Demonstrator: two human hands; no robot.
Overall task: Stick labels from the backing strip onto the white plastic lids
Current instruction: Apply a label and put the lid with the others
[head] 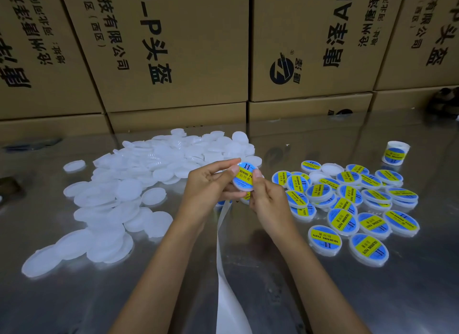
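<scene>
Your left hand (211, 182) grips a white lid (244, 177) from its left side, thumb on the upper edge and fingers curled behind it, holding it tilted up above the table. The lid already wears a blue and yellow label (246, 175) reading "SOLDERING PASTE". Your right hand (267, 202) pinches the lid from the right and below, its thumb pressed onto the label's right edge.

The white backing strip (224, 271) hangs down from beneath your hands and trails across the table toward you, between your forearms.

To your left a broad heap of plain lids (129, 184) spreads over the shiny metal table (372, 296), many overlapping. To your right lies a cluster of labelled lids (347, 204), face up and partly stacked on each other. Beyond that cluster, well apart, stands the roll of labels (395, 152). Cardboard boxes (173, 47) printed in black characters form a wall along the table's far edge.
</scene>
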